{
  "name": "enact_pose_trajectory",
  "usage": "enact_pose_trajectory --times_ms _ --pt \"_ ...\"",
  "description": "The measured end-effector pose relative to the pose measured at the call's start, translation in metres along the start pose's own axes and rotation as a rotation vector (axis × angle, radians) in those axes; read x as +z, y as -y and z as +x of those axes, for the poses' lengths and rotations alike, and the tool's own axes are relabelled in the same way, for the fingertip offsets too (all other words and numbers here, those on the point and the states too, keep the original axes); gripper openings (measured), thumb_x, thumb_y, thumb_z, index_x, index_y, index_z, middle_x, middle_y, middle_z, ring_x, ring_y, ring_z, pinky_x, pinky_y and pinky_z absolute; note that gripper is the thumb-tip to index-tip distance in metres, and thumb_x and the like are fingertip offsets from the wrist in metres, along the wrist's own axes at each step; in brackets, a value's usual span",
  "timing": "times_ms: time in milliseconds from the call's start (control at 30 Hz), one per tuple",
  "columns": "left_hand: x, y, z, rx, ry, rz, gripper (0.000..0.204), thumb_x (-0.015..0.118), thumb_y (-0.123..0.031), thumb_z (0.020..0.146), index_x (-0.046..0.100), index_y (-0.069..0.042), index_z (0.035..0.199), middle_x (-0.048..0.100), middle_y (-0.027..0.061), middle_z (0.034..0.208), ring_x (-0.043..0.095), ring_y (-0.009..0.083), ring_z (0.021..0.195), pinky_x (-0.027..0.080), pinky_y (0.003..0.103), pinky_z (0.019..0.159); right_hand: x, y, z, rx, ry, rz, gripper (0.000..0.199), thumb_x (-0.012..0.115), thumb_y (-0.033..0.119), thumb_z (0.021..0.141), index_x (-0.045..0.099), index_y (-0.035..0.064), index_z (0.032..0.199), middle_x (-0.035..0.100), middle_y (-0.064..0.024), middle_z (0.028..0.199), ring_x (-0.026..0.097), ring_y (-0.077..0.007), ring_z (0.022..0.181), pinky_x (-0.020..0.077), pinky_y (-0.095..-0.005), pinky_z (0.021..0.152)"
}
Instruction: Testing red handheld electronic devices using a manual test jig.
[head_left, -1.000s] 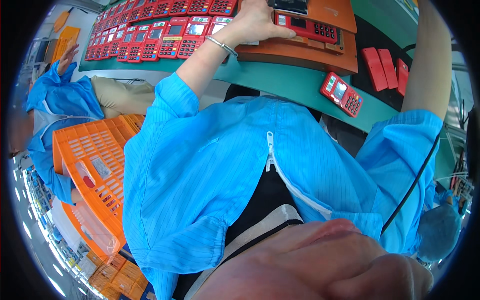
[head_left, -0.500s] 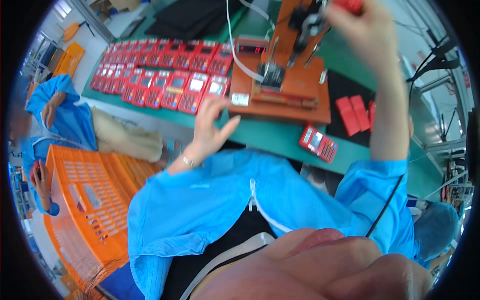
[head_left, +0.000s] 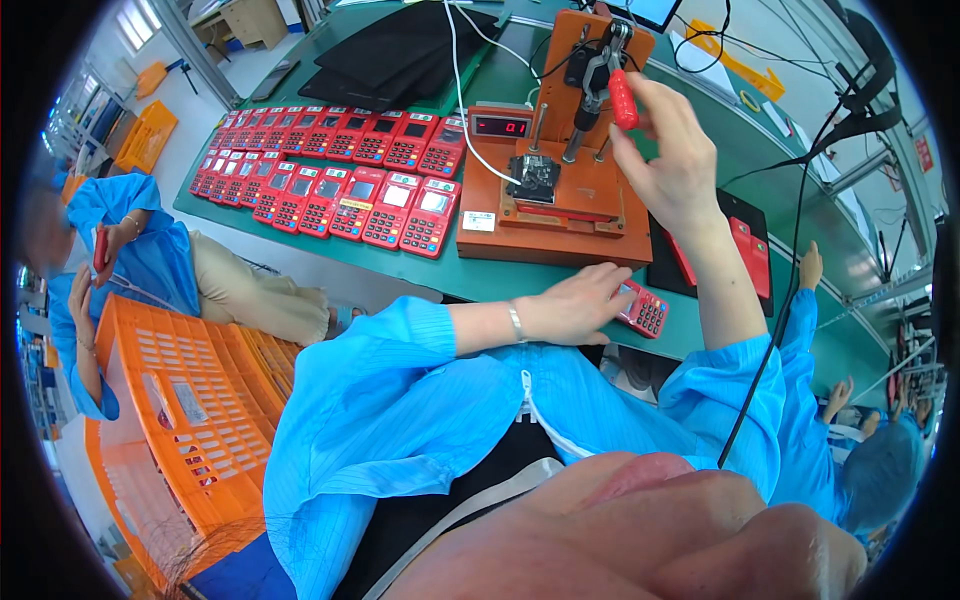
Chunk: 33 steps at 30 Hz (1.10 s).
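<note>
My left hand (head_left: 582, 305) reaches across to the right, low over the table's front edge. Its fingers are spread over the left end of a red card payment terminal (head_left: 648, 312), partly covering it. My right hand (head_left: 672, 150) is curled at the red handle (head_left: 623, 100) of a toggle clamp, with thumb and fingers around its right side. The handle points downward. This clamp sits on an orange-brown press fixture (head_left: 590, 228). Below its plunger lies a black block (head_left: 535, 178) with a white cable running to it.
Two rows of red terminals (head_left: 325, 190) stretch leftward, beside a small red-digit display (head_left: 500, 127). Red casings (head_left: 745, 250) lie on a black mat at right. Black sheets (head_left: 385, 55) are behind. An orange crate (head_left: 190, 400) stands left, near a person (head_left: 130, 235) holding a red device.
My right hand has brought the clamp handle down from its raised position. My left hand has moved right, from beside the terminal rows to the single terminal.
</note>
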<state>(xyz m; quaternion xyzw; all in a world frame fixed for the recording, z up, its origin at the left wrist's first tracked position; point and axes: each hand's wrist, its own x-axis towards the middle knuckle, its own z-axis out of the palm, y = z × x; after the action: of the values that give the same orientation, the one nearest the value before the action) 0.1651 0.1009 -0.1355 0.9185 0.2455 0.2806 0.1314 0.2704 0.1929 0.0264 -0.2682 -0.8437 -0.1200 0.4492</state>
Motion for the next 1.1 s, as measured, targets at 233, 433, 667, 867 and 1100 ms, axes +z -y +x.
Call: enact_pose_trajectory --times_ms 233,433,667,867,1100 --pt "0.045 0.000 0.025 -0.114 0.090 0.175 0.060 0.080 -0.025 0.069 0.055 -0.001 0.118 0.052 0.0185 0.106 0.049 0.0347 0.103 0.041 0.043 0.092 -0.037 -0.005 -0.053 0.300 -0.007 0.169 0.049 0.072 0.002 0.078 0.056 0.0007 0.125 0.060 -0.0130 0.112 0.064 -0.0138 0.075 0.0519 -0.0255 0.065" --pt "0.015 -0.003 -0.013 -0.160 -0.032 -0.023 0.058 0.081 -0.026 0.068 0.057 -0.007 0.117 0.052 0.0144 0.103 0.049 0.0334 0.102 0.042 0.043 0.089 -0.051 -0.003 -0.074 0.434 -0.008 0.246 0.026 0.068 -0.001 0.084 0.064 -0.0026 0.110 0.062 -0.0108 0.106 0.062 -0.0097 0.073 0.0524 -0.0226 0.064" --pt "-0.033 0.011 -0.098 -0.316 -0.162 0.097 0.056 0.083 -0.019 0.063 0.057 -0.008 0.111 0.052 0.0143 0.114 0.049 0.0347 0.108 0.042 0.045 0.093 -0.041 -0.017 -0.079 0.460 -0.035 0.330 0.024 0.068 0.001 0.085 0.065 -0.0016 0.108 0.064 -0.0078 0.097 0.061 -0.0088 0.072 0.0488 -0.0208 0.061" --pt "-0.031 0.015 -0.111 -0.346 -0.273 0.184 0.051 0.082 -0.017 0.064 0.059 -0.007 0.108 0.051 0.0156 0.118 0.047 0.0356 0.112 0.040 0.046 0.094 -0.014 -0.004 -0.052 0.338 -0.028 0.353 0.036 0.074 0.003 0.080 0.063 0.0012 0.115 0.063 -0.0079 0.099 0.062 -0.0098 0.070 0.0499 -0.0220 0.062" --pt "-0.037 0.013 -0.115 -0.369 -0.341 0.191 0.053 0.083 -0.019 0.064 0.059 -0.007 0.109 0.050 0.0160 0.119 0.048 0.0360 0.111 0.040 0.047 0.093 0.016 -0.003 -0.006 0.030 -0.080 0.211 0.051 0.081 0.008 0.075 0.060 0.0052 0.121 0.059 -0.0065 0.094 0.060 -0.0117 0.072 0.0534 -0.0239 0.063"
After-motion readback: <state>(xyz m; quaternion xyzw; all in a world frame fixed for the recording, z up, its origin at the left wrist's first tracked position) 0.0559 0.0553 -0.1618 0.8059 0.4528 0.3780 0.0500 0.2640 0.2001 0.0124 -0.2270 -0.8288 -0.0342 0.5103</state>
